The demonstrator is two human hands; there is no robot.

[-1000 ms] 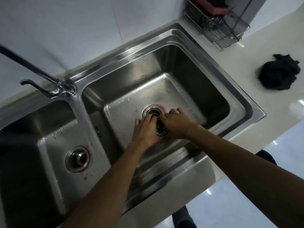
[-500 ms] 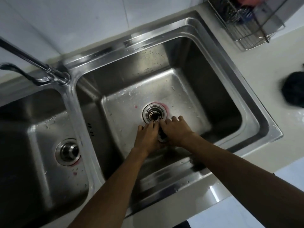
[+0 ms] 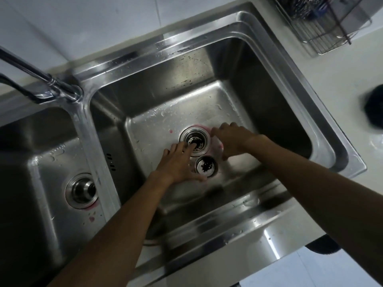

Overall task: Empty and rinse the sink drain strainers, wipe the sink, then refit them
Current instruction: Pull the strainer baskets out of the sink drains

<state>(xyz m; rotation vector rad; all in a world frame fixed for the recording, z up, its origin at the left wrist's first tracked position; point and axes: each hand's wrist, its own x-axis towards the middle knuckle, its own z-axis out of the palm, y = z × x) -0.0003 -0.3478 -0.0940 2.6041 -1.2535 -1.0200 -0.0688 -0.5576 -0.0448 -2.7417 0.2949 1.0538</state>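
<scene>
In the head view, a strainer basket [image 3: 206, 167] holding dark debris is seen resting on the right basin [image 3: 186, 96] floor, just nearer than the drain [image 3: 194, 140]. The left hand [image 3: 176, 162] is spread open, a fingertip in the drain. The right hand [image 3: 231, 139] is loosely curled beside the drain, gripping nothing. The left basin's strainer [image 3: 81, 190] remains fitted.

Black cloth [image 3: 374, 108] on the counter, blurred and cut off by the right edge. Wire rack [image 3: 323, 27] cropped at the top edge, contents too dim to tell. Tap [image 3: 37, 79] spout running off the left edge.
</scene>
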